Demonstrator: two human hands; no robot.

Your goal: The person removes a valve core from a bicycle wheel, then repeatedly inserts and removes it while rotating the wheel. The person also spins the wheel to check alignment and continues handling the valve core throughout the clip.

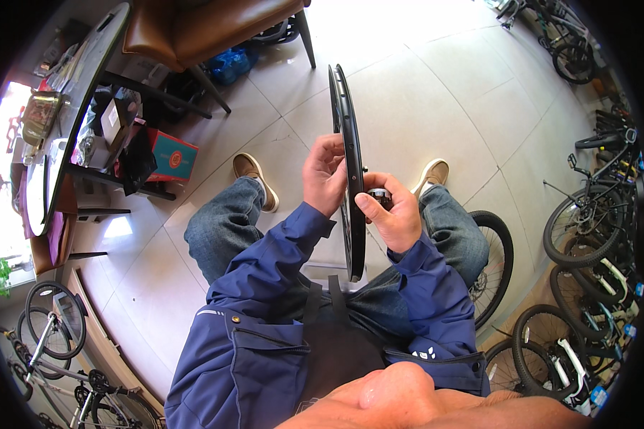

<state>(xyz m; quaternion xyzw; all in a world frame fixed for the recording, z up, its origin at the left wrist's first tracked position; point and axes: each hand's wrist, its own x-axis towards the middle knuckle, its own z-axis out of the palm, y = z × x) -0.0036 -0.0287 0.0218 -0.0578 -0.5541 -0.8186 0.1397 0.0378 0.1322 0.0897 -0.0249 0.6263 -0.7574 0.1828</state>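
Ok, wheel rim (348, 136) is upright, edge-on btwn both hands, above lap. L hand (325, 175) curled at its left side, can't tell what it pinches; R hand (395, 214) bent round dark hub (379, 197). Tyred wheel (506, 264) nr R knee, table (68, 118) far L, bikes (587, 225) far R.

1. We angle our left forearm (283, 239) far and to the right, elbow bent.
2. Our left hand (323, 177) curls its fingers (328, 144), the tips partly hidden.
3. We slant our right forearm (431, 275) far and left.
4. Our right hand (397, 218), slightly nearer, points its thumb (369, 206) far-left.
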